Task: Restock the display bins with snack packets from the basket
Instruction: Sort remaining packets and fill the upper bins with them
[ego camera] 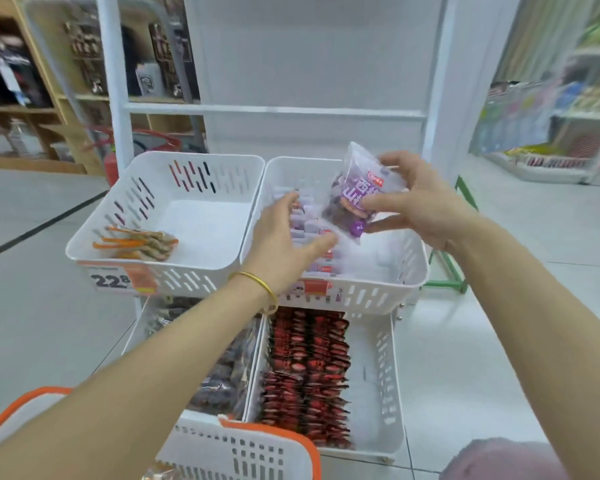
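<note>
1. Basket (250, 452) is being cut off by the lower frame edge, so its contents are staying unreadable (only a scrap of wrapper is showing).
2. Left forearm is hiding part of the lower left bin (134, 336); dark packets (229, 372) inside are looking blurred.
3. Right hand (420, 199) is pinching a purple snack packet (357, 195) between thumb and fingers, tilted, above the upper right bin (371, 296).
4. Left hand (284, 233) is lying spread wide, fingers reaching onto white packets (312, 226) rowed in that bin.
5. Upper left bin (205, 223) is holding a few orange-edged packets (139, 242) at its front left corner.
6. Lower right bin (381, 368) is holding red packets (305, 379) rowed along its left side.
</note>
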Demonstrator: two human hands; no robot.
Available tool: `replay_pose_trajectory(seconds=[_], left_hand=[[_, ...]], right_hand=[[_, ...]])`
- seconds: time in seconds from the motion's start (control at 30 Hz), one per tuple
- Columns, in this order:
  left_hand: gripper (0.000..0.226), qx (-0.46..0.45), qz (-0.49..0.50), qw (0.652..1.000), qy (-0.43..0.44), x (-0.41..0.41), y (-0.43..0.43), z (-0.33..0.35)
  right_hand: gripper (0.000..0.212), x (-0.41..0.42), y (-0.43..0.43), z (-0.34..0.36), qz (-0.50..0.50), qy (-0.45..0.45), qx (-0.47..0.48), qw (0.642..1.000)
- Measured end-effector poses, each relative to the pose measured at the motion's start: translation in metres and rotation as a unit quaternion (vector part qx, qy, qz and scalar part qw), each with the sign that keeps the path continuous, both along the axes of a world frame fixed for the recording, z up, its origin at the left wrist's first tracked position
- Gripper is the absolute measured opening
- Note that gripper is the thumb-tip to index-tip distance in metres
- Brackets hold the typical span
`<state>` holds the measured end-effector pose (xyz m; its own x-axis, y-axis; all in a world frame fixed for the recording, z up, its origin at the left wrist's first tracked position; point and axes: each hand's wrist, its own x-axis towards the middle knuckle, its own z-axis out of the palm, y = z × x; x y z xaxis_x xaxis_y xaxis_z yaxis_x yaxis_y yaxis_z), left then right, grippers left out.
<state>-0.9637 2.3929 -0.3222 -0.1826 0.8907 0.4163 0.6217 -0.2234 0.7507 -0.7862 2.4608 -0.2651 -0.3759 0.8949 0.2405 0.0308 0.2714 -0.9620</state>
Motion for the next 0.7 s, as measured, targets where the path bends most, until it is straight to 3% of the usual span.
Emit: replay_pose_trajectory(seconds=[0.07, 0.17, 0.33, 0.43, 0.5, 0.6, 0.7], left_hand=[[0.068, 0.012, 0.040, 0.990, 0.138, -0.008, 0.014, -0.009], [0.079, -0.010, 0.049, 0.960, 0.275, -0.018, 0.032, -0.022], [0.082, -0.018, 0.080, 0.936, 0.341, -0.021, 0.051, -0.039], [0.085, -0.037, 0.086, 0.941, 0.324, -0.022, 0.052, -0.046], [0.085, -0.038, 0.084, 0.945, 0.315, -0.021, 0.051, -0.046], [0.084, -0.036, 0.073, 0.950, 0.301, -0.023, 0.052, -0.047], [0.074, 0.001, 0.054, 0.964, 0.260, -0.025, 0.049, -0.041]], right_hand=[[0.055, 0.000, 0.033, 0.002, -0.094, -0.052, 0.106, 0.989], [0.062, -0.014, 0.081, -0.008, -0.184, -0.230, 0.223, 0.929], [0.059, -0.052, 0.127, -0.046, -0.097, -0.337, 0.164, 0.922], [0.043, -0.069, 0.126, -0.055, -0.045, -0.247, -0.025, 0.968], [0.042, -0.074, 0.126, -0.058, -0.025, -0.176, -0.123, 0.976], [0.039, -0.070, 0.124, -0.056, -0.017, -0.131, -0.162, 0.978], [0.043, -0.063, 0.113, -0.049, -0.079, -0.157, -0.082, 0.981]])
